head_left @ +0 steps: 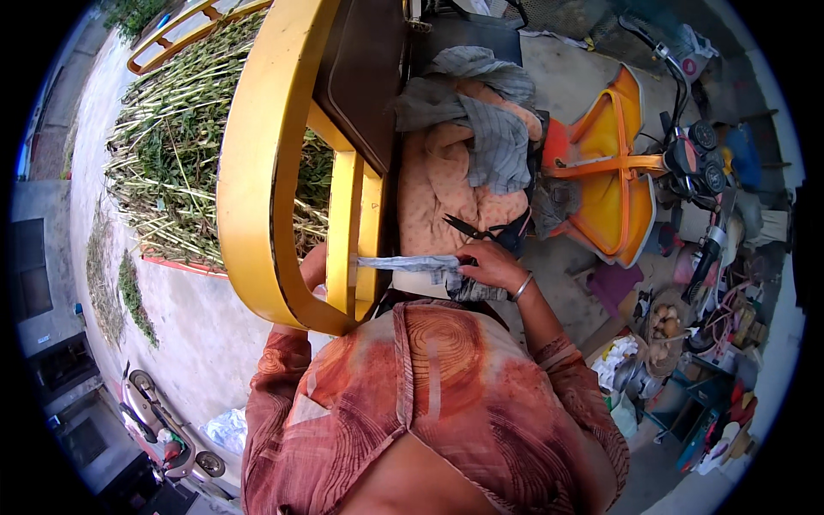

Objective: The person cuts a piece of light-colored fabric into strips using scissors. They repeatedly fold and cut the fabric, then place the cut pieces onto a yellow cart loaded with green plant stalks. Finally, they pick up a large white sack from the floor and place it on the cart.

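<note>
My right hand (pixel 495 265) is closed on a strip of grey-blue cloth (pixel 408 264). From there the strip runs left to a post (pixel 345 232) of the yellow metal frame (pixel 257 154), where its far end goes out of sight. My left hand (pixel 315 268) is on the other side of that post; the frame hides most of its fingers. Just beyond my right hand, black scissors (pixel 463 227) rest on a peach dotted cloth (pixel 433 189) spread over the seat. A crumpled grey-blue striped cloth (pixel 498 129) lies on top of it farther off.
Bundled green stalks (pixel 180 146) fill the bed left of the frame. A dark brown panel (pixel 365 77) stands inside the frame. At right are an orange-yellow front fairing (pixel 601 163) and handlebars (pixel 687 163). Clutter includes a basket (pixel 665 330). A scooter (pixel 167 433) stands lower left.
</note>
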The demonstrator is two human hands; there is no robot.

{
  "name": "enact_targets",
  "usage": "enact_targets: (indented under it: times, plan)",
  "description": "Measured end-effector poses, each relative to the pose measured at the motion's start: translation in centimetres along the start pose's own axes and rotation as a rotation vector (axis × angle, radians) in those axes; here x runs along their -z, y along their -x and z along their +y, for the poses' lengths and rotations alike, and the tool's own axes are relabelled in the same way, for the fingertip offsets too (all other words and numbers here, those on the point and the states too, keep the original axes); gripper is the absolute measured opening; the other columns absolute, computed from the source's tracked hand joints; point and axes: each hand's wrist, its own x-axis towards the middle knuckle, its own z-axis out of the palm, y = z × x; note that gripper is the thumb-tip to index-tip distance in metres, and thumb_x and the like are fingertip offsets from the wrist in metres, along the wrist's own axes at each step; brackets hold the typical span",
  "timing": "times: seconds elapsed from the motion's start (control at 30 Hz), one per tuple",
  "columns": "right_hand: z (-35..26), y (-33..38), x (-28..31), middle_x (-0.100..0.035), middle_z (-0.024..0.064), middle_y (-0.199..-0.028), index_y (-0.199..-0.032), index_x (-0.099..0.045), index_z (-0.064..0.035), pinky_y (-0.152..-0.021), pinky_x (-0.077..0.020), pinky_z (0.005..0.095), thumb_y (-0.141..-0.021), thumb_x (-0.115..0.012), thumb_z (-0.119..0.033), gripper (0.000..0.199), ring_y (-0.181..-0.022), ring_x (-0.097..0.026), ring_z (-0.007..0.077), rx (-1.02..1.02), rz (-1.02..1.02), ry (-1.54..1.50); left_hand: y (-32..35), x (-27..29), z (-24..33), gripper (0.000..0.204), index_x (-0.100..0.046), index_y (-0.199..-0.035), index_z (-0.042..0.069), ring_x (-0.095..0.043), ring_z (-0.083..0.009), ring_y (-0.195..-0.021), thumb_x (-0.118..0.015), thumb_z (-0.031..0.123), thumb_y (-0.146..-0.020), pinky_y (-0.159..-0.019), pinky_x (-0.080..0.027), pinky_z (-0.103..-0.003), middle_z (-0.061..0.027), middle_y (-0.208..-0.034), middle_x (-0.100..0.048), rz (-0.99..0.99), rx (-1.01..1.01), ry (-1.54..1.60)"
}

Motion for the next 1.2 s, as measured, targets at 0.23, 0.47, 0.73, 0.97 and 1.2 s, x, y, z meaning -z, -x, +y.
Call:
enact_targets:
  times: [0.23, 0.47, 0.73, 0.97, 1.2]
  plan:
    - [7.8, -0.2, 0.6, -0.060, 0.0123, -0.072, -0.087, -0.058, -0.0023, -0.065, -0.0498, 0.0383, -0.062, -0.074, -0.024, 0.037, -0.078, -0.062, 0.0284, -0.336, -0.086, 0.301, 2.4, 0.0, 0.8, 0.033, -0.058, -0.098, 0.002, -0.055, -0.0226, -0.085, -0.071, 0.009, -0.068, -0.073, -0.046, -0.031, -0.0096, -0.093, -0.058, 0.205, 0.003, -0.147]
    - [9.3, -1.4, -1.8, -0.059, 0.0173, -0.078, -0.090, -0.055, -0.0004, -0.047, -0.0487, 0.0357, -0.071, -0.061, -0.014, 0.024, -0.065, -0.061, 0.0265, -0.143, 0.088, 0.662, 14.0, 3.4, 11.2, 0.026, -0.055, -0.108, -0.001, -0.058, -0.0160, -0.086, -0.060, 0.006, -0.083, -0.072, -0.047, -0.024, -0.0099, -0.100, -0.059, 1.454, -0.413, -0.576]
    - [10.4, 1.4, 1.8, -0.053, 0.0107, -0.071, -0.098, -0.056, -0.0059, -0.053, -0.0468, 0.0311, -0.062, -0.069, -0.015, 0.039, -0.062, -0.057, 0.0239, -0.036, 0.178, 0.278, 8.0, -13.6, 26.2, 0.020, -0.049, -0.091, 0.003, -0.054, -0.0229, -0.065, -0.051, 0.022, -0.088, -0.056, -0.045, -0.032, -0.0171, -0.088, -0.053, 0.778, -1.425, -0.727]
    - [13.4, 6.8, 6.2, -0.055, 0.0033, -0.073, -0.125, -0.046, -0.0053, -0.061, -0.0455, 0.0238, -0.070, -0.069, -0.015, 0.060, -0.070, -0.056, 0.0119, -0.336, 0.210, -1.164, -7.3, -15.3, 19.4, 0.023, -0.056, -0.101, -0.001, -0.059, -0.0132, -0.083, -0.059, 0.015, -0.084, -0.074, -0.048, -0.026, -0.0083, -0.098, -0.060, -0.050, -0.106, 0.120]
    - [17.8, 2.7, 8.7, -0.056, 0.0020, -0.064, -0.102, -0.053, -0.0052, -0.051, -0.0456, 0.0253, -0.069, -0.075, -0.018, 0.041, -0.057, -0.057, 0.0137, -0.513, 0.756, -0.772, -13.4, -18.6, 9.0, 0.014, -0.058, -0.093, 0.006, -0.057, -0.0082, -0.066, -0.053, 0.018, -0.089, -0.061, -0.049, -0.021, -0.0037, -0.086, -0.063, -0.020, 0.375, 0.465]
